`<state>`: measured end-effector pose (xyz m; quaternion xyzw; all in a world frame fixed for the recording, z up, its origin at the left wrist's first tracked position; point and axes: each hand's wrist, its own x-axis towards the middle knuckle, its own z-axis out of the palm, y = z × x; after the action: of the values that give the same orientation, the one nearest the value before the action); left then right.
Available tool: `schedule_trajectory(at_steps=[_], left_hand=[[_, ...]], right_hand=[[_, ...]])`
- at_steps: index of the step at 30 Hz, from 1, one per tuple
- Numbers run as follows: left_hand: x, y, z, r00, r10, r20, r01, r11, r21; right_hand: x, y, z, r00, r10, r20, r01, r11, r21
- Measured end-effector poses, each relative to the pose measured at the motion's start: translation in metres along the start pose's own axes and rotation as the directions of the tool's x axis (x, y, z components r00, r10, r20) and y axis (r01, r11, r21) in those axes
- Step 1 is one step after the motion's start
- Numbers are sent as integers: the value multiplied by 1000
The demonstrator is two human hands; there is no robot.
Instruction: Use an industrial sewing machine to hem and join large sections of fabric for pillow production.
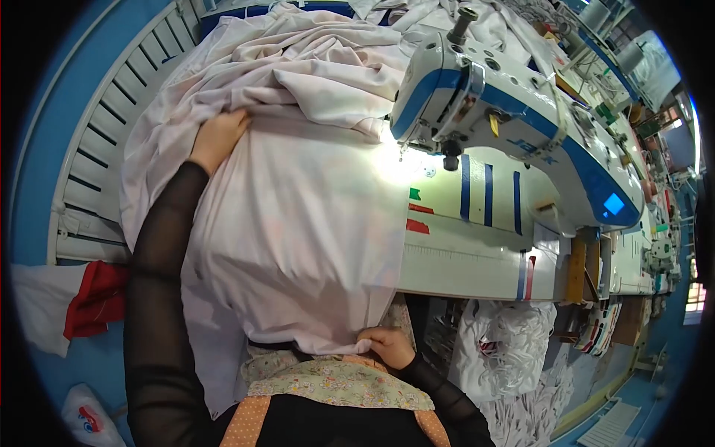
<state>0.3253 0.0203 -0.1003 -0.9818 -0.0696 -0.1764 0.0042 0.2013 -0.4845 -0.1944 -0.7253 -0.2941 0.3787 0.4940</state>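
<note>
A large sheet of pale pinkish-white fabric (313, 194) covers the left of the sewing table and hangs over its front edge toward my lap. At the near hem, my right hand (390, 347) pinches the fabric edge between thumb and fingers. Farther up on the left, my left hand (221, 138) has its fingers curled at a fold of the same cloth; the fingertips are partly hidden by it. The fabric's right edge runs under the lit needle area of a white and blue sewing machine (514, 119). Bunched folds of cloth lie beyond my left hand.
The white table (477, 261) has a ruler marking and coloured tape strips. A white slatted rail (89, 164) borders the left, with a red and white cloth (93, 302) below. Under the table, at right, sits a bundle of white material (506, 343). More machines line the right.
</note>
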Motion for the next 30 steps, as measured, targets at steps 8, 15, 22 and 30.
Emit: schedule_trajectory(at_steps=[8,15,22,30], left_hand=[[62,170,4,900,436,-3,-329,676,-659],[125,183,18,899,148,412,-28,959,-283],[98,216,51,928,145,-344,-291,858,-423],[146,205,95,944,230,-237,-321,807,-496]], right_hand=[[10,15,-10,996,-69,-57,66,996,-52],[27,13,-19,996,-51,73,55,996,-63],[22,17,-22,997,-76,-4,76,997,-29],[31,3,-33,993,-96,-72,84,984,-156]])
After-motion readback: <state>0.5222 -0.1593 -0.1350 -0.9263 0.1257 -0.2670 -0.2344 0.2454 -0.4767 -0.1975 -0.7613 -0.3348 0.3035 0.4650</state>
